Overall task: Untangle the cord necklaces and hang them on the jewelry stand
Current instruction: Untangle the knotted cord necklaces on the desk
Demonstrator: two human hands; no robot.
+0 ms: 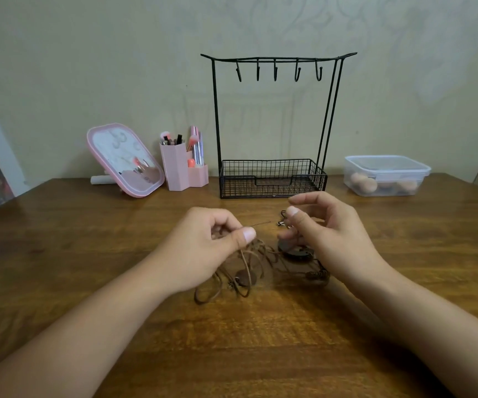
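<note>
The cord necklaces [249, 265] lie in a brown tangle on the worktop [88, 254], near the middle, a little in front of the black stand [273, 179] at the back edge. The left hand [203, 248] pinches a thin cord between thumb and finger. The right hand [324, 234] pinches the end with the little metal clasp [282, 223]. The cords look light and floppy, so they likely snag easily. It seems best to hold near the clasp and pull softly, loop by loop.
</note>
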